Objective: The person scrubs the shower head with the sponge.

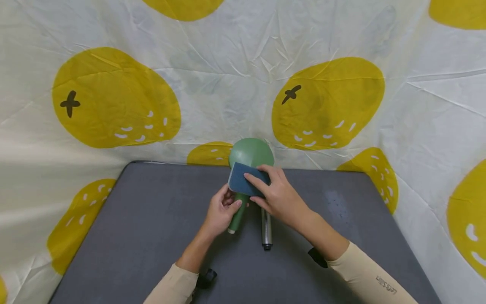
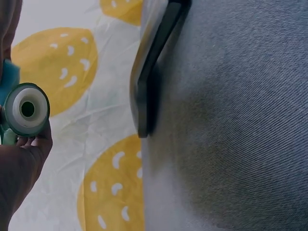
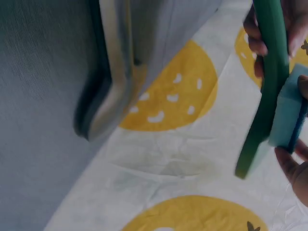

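Note:
My left hand point(image 1: 223, 209) grips the handle of a green hand-held shower head point(image 1: 250, 153), holding it just above the grey table point(image 1: 152, 236) with its round head pointing away from me. My right hand point(image 1: 271, 190) holds a blue sponge point(image 1: 242, 179) against the neck of the shower head, fingers over the top. The left wrist view looks at the handle's white open end point(image 2: 26, 109) above my left palm point(image 2: 19, 168). In the right wrist view, the sponge point(image 3: 288, 115) sits against the green handle point(image 3: 272, 72), pinched by my right hand's fingers point(image 3: 294, 166).
A shiny metal tube point(image 1: 267, 230) lies on the table just right of the handle, under my right wrist. A white cloth with yellow fruit prints point(image 1: 114, 97) hangs close behind and to both sides. The table's rounded edge point(image 2: 154, 62) runs along the back.

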